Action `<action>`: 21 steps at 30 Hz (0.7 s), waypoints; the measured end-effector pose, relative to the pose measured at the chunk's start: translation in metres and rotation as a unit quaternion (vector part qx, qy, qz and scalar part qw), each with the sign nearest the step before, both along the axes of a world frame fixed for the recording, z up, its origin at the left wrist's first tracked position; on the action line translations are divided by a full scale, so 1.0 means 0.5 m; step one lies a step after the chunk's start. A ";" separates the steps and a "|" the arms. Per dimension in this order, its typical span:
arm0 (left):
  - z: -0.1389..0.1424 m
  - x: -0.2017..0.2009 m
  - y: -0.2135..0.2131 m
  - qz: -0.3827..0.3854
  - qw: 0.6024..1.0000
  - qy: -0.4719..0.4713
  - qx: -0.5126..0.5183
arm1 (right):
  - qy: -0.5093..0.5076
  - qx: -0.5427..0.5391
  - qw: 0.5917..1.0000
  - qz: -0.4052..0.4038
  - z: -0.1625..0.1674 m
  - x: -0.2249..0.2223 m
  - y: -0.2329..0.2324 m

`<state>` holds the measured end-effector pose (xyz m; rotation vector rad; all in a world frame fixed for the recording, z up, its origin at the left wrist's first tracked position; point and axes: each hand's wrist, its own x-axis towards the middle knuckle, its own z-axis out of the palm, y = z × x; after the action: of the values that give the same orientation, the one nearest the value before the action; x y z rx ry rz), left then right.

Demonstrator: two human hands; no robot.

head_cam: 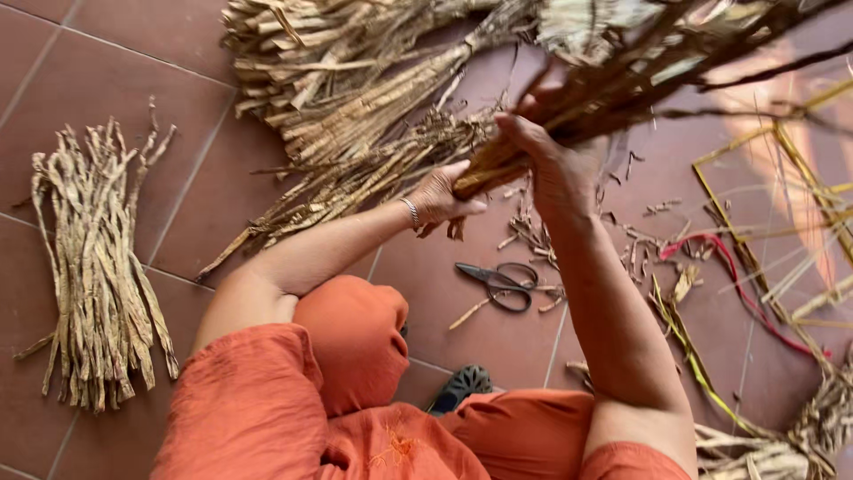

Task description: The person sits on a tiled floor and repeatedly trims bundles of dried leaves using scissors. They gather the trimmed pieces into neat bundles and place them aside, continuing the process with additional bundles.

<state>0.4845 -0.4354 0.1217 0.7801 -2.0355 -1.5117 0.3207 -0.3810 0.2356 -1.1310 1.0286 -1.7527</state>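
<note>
Fingers of our left hand curl around the butt end of a bundle of dried brown stalks, thumb pressed along it. Our right hand wraps the same bundle just above, fingers closed on the far side. We hold it tilted up to the right above the red tile floor. Black scissors lie below our hands among cut scraps. A separate sheaf of pale stalks lies well apart to the left.
</note>
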 end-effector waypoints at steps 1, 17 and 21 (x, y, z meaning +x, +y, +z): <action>-0.003 0.008 0.001 0.009 0.999 -0.034 0.008 | 0.013 0.003 1.000 0.014 -0.001 0.013 0.003; -0.013 0.044 0.010 0.085 0.977 0.021 -0.193 | 0.124 0.067 0.990 0.016 -0.256 0.103 -0.013; -0.025 0.013 0.009 0.097 0.960 0.028 -0.261 | -0.024 0.103 0.994 0.031 -0.229 0.092 -0.016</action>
<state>0.4912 -0.4309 0.1091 0.6835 -2.1051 -0.8194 0.3665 -0.3891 0.1211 -0.9775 1.1057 -1.5781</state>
